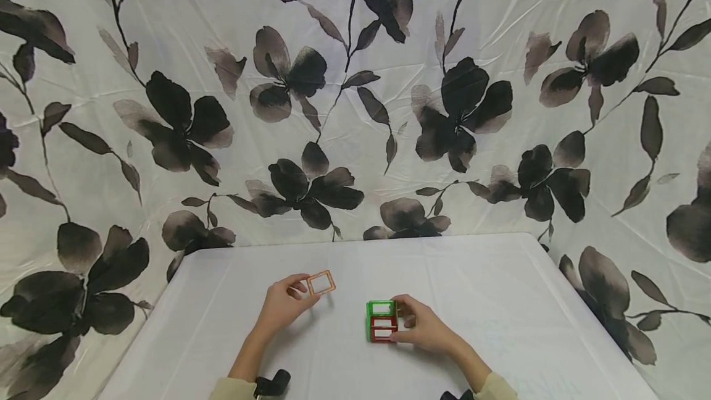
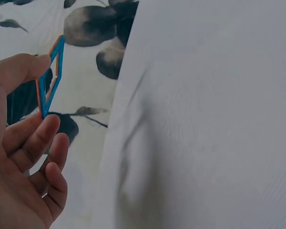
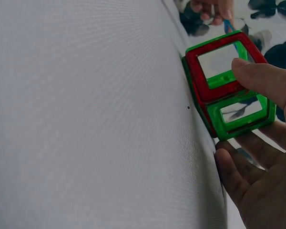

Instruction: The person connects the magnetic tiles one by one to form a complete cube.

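My left hand (image 1: 284, 302) pinches a square magnetic tile (image 1: 321, 283) by its edge, above the table. The tile is an open frame, orange on one side and blue on the other in the left wrist view. To the right, my right hand (image 1: 424, 325) grips a box of red and green magnetic tiles (image 1: 382, 322) between thumb and fingers. In the right wrist view a red-framed tile (image 3: 196, 76) faces the camera under the thumb, with a green-framed tile (image 3: 219, 126) below it. Its far sides are hidden.
Both hands work over a white-covered table (image 1: 472, 276). Behind it hangs a white cloth (image 1: 378, 159) with dark flowers. Dark straps or mounts (image 1: 273, 383) sit at the wrists, beside light sleeves (image 1: 233, 389).
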Demonstrator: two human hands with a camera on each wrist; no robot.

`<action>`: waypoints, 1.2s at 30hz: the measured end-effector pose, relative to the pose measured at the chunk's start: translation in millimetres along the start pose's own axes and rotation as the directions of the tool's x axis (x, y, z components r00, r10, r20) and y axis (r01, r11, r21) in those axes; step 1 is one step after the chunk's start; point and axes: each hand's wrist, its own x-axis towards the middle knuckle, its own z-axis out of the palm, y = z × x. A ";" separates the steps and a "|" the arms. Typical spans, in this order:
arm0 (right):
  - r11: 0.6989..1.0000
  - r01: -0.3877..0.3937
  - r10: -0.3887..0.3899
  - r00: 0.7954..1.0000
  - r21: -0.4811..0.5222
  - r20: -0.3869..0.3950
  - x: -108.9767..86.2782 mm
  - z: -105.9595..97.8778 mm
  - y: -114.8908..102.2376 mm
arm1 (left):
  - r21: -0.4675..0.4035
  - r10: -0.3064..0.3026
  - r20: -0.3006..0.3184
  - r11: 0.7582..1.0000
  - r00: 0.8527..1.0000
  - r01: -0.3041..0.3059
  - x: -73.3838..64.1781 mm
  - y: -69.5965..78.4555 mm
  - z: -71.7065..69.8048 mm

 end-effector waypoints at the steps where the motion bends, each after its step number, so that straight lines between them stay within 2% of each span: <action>1: 1.000 -0.003 0.003 1.000 -0.006 0.000 -0.2 -0.1 -0.2 | -0.006 0.006 0.007 1.000 1.000 -0.006 -1.0 1.2 1.3; 9: 0.999 -0.005 0.005 1.000 -0.053 -0.002 0.4 0.0 0.5 | -0.049 0.057 0.044 0.997 0.997 -0.055 -8.0 14.3 9.3; 19: 0.999 -0.019 0.019 1.000 -0.039 -0.004 -1.3 -1.0 -3.3 | -0.110 0.100 0.102 0.990 0.990 -0.089 -16.3 29.5 22.0; 26: 0.999 -0.025 0.025 1.000 -0.040 -0.005 -0.1 0.1 -2.6 | -0.140 0.114 0.155 0.986 0.981 -0.093 -21.1 40.5 30.9; 36: 0.998 0.002 -0.002 1.000 -0.057 -0.006 2.4 0.9 2.0 | -0.158 0.144 0.190 0.981 0.971 -0.115 -25.0 52.2 39.1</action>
